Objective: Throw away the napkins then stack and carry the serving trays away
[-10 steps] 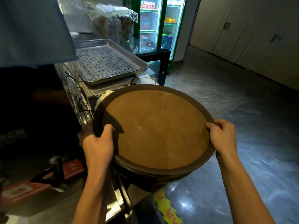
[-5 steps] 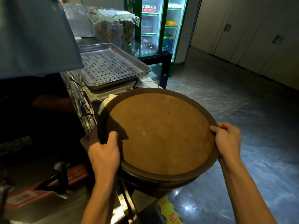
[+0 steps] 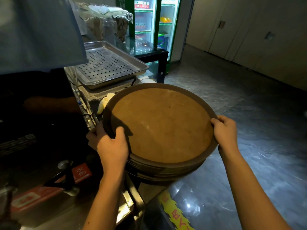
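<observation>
A stack of round brown serving trays point(image 3: 162, 127) fills the middle of the head view, with a cork-coloured top face and a dark rim. My left hand point(image 3: 111, 146) grips the stack's left rim, thumb on top and fingers underneath. On the right rim my right hand point(image 3: 224, 131) is closed the same way. The stack hangs over the edge of a steel counter point(image 3: 126, 205). Several tray edges show below the top one. No napkins are visible.
A perforated steel tray point(image 3: 106, 65) lies behind the stack on the counter. A person in a blue shirt point(image 3: 38, 30) stands at left. A lit drinks fridge point(image 3: 149, 25) stands at the back. Grey tiled floor point(image 3: 249, 113) extends to the right.
The stack and both hands sit slightly lower and further right in view. My grip on both rims is unchanged.
</observation>
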